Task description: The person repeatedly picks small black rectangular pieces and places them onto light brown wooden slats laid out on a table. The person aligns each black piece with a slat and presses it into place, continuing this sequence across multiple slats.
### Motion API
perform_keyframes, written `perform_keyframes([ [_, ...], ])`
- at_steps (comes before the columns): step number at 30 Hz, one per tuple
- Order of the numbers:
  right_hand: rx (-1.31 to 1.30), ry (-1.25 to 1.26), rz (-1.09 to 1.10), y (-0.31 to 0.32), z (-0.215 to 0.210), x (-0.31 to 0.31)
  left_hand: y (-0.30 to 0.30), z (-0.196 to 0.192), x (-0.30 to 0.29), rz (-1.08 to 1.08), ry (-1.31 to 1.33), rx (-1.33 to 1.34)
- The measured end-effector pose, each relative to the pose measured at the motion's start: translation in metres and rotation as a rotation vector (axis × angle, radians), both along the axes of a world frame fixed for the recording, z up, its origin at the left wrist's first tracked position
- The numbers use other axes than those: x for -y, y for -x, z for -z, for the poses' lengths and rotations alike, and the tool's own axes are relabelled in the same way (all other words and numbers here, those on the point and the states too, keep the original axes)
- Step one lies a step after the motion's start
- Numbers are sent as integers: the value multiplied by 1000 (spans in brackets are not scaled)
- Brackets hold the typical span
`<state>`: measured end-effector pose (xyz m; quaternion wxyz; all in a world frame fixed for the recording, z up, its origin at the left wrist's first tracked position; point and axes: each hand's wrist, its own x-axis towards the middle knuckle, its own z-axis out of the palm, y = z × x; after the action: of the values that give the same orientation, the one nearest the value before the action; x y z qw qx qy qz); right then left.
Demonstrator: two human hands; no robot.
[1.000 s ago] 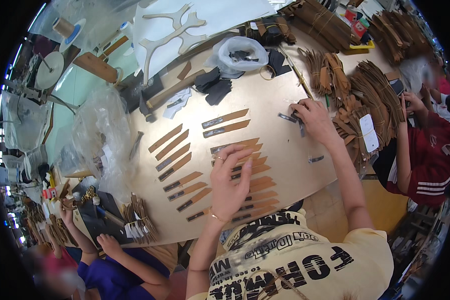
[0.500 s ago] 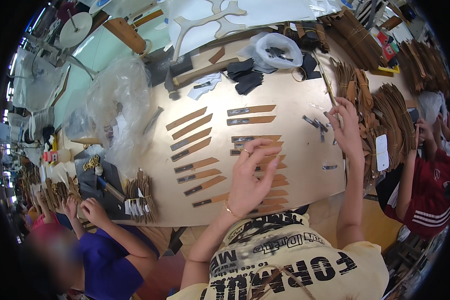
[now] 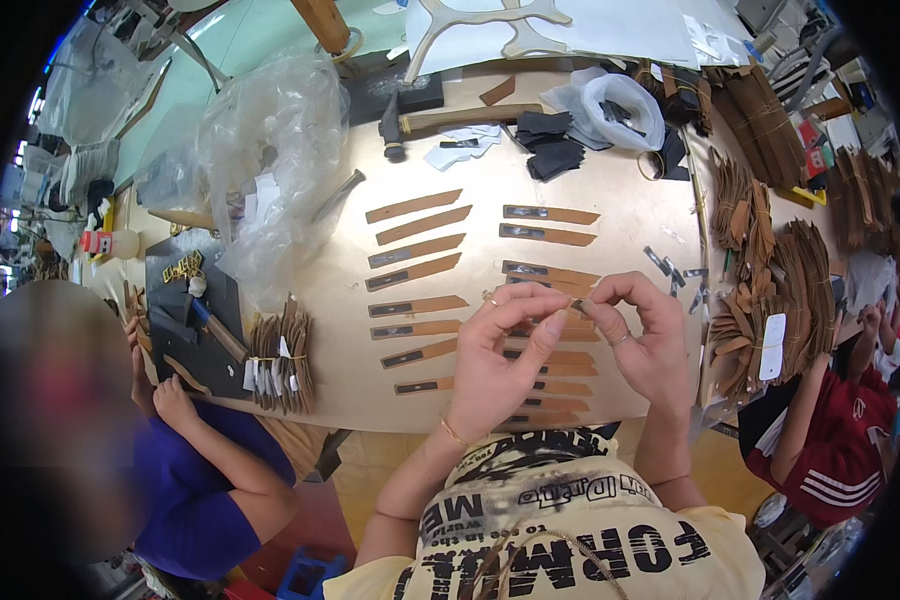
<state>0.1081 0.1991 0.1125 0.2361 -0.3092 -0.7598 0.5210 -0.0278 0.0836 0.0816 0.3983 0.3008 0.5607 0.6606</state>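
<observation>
My left hand and my right hand meet over the table, fingertips pinched together on a small dark strip. Fingers cover most of it. Beneath and beyond them lies a column of brown leather-like strips with slanted ends, many with a dark shiny piece on the left end. Left of my left hand runs a second column of such brown strips. Several loose shiny dark strips lie on the table to the right of the columns, beyond my right hand.
Bundles of brown strips line the right edge; another bundle stands left. A hammer, black pieces and an open plastic bag lie at the far side. Crumpled clear plastic spreads left. Co-workers sit on both sides.
My right hand has come left from beside the loose dark strips to meet my left hand. Both now pinch the small strip. The whole view has shifted a little.
</observation>
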Motion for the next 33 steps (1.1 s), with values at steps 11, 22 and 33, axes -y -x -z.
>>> perform_keyframes([
  [11, 119, -540, 317, 8, -2, 11, -7, 4, -5, -260, -11, -422],
  [22, 97, -372, 53, -14, -6, 23, -21, -1, -3, -200, -160, -1150],
  [33, 115, -443, -123, 5, -8, 22, -5, -3, 13, -230, -48, -505],
])
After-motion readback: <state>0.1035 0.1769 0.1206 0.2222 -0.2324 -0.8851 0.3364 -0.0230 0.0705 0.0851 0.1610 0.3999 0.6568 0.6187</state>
